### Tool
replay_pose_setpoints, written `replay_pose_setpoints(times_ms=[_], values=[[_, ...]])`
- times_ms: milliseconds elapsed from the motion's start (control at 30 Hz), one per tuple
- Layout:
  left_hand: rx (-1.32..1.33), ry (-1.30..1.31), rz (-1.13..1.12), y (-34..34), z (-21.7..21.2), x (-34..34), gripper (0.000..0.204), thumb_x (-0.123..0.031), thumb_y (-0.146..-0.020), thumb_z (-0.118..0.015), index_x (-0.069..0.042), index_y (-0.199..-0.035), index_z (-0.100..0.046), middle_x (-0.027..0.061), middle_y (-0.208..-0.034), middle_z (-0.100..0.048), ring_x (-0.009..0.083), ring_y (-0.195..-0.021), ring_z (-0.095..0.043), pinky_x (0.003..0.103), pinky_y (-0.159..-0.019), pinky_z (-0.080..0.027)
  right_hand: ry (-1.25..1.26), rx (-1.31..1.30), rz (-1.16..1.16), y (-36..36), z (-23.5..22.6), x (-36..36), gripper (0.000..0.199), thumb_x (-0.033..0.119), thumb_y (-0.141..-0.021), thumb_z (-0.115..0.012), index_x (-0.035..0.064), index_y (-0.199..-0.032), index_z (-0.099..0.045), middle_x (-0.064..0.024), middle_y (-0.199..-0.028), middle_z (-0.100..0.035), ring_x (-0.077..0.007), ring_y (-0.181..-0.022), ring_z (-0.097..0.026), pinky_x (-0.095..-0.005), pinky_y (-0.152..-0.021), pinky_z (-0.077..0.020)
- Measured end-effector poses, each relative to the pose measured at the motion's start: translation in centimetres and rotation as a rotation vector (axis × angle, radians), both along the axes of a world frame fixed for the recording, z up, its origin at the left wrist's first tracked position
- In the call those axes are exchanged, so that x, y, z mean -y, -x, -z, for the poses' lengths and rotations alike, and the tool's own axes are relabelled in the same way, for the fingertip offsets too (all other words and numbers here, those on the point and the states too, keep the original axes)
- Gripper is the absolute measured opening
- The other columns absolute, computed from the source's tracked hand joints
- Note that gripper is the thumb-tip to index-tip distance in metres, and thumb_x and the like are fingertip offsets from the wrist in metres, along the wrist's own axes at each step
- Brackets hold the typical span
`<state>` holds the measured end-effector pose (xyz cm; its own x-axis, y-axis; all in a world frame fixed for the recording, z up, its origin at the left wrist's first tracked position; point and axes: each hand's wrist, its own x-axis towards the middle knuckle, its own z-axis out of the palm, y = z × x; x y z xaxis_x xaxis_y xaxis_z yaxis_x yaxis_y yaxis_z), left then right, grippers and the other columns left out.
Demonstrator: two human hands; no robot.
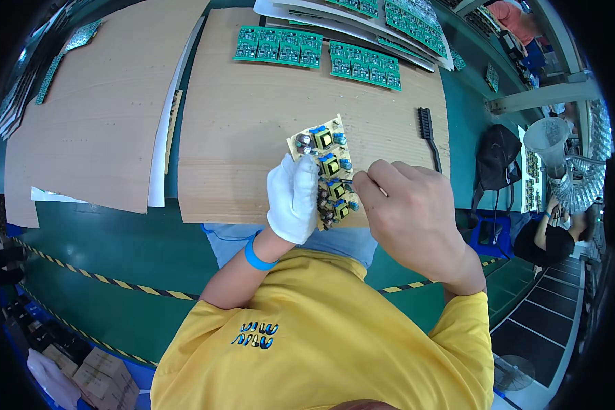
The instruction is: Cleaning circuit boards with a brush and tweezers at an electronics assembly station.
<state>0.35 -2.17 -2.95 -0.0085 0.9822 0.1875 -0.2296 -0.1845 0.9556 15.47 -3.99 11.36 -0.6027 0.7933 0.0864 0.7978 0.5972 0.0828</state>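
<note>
Brown cardboard boxes [92,374] lower left.

Green workbench [116,239] with cardboard sheets [96,116], grey tiled floor [547,314]

Brown cardboard sheets [253,123] over a green workbench [116,239]. Green circuit-board panels [278,46] and [365,65] along the far edge, more stacked on white sheets [403,20]. Black brush [428,133] at right. Black bag [497,157]. Clear plastic cup [547,140]. Cardboard boxes [96,372] below.
</note>
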Motion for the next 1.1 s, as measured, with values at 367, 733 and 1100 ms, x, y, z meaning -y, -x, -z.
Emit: replay_pose_setpoints(times_ms=[367, 733, 1100], values=[[-0.100, -0.019, -0.044, -0.4, -0.5, 0.3, 0.040, -0.029, -0.111, -0.043, 0.003, -0.103, -0.065, 0.0123, -0.070, -0.065, 0.0250, -0.056, -0.061, 0.038, -0.054, -0.047, 0.058, 0.136, -0.001, 0.2, -0.7, 0.1, 0.023, 0.008, -0.070, -0.068, 0.0008, -0.093, -0.067, -0.0053, -0.080, -0.054, -0.0200, -0.070, -0.061, -0.0355, -0.059, -0.0491], [0.043, 0.089, -0.088, -0.7, -1.2, 0.1, 0.043, -0.031, -0.113, -0.043, 0.006, -0.103, -0.064, 0.0129, -0.076, -0.070, 0.0189, -0.063, -0.067, 0.035, -0.059, -0.051, 0.002, 0.101, 0.071, 0.0, 0.0, -0.3, 0.017, 0.006, -0.074, -0.068, 0.0026, -0.091, -0.067, -0.0055, -0.079, -0.055, -0.0214, -0.068, -0.062, -0.0358, -0.057, -0.0493], [0.435, 0.339, 0.180, 0.5, -2.3, 0.2, 0.072, -0.059, -0.112, -0.028, 0.003, -0.135, -0.057, 0.0125, -0.113, -0.074, 0.0192, -0.097, -0.076, 0.034, -0.083, -0.064, -0.087, -0.274, 0.415, -4.5, 1.4, -0.3, 0.012, 0.007, -0.090, -0.075, 0.0018, -0.101, -0.075, -0.0098, -0.088, -0.070, -0.0278, -0.069, -0.068, -0.0383, -0.060, -0.0516]])
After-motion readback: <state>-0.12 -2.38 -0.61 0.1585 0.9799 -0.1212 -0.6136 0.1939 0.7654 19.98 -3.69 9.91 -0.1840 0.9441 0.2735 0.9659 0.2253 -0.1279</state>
